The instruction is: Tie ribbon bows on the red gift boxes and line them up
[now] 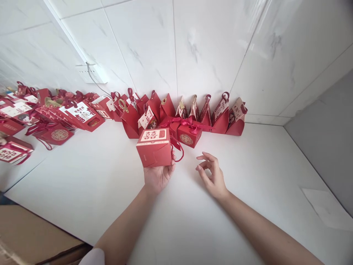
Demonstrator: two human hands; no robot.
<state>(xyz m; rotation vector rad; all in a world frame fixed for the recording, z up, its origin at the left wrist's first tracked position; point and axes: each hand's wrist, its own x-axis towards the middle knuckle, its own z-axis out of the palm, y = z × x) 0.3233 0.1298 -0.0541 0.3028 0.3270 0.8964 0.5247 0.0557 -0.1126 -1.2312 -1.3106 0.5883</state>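
Observation:
A red gift box (154, 154) with a cream label and a twisted red cord handle (180, 156) rests tilted in my left hand (158, 179). That hand supports it from below and behind, so part of the fingers is hidden by the box. My right hand (212, 175) hovers over the white table to the right, apart from the box, its fingers curved and apart with nothing in them. Just behind the held box stands another red box (190, 135) with a gold round emblem and a pink-red ribbon (190, 124) on top.
Several peaked red boxes (220, 117) with loop handles stand along the tiled wall (204, 48). More red boxes (82, 116) crowd the left. A cable runs from a wall socket (92, 73). A cardboard box (33, 235) sits below the table's (91, 184) left edge.

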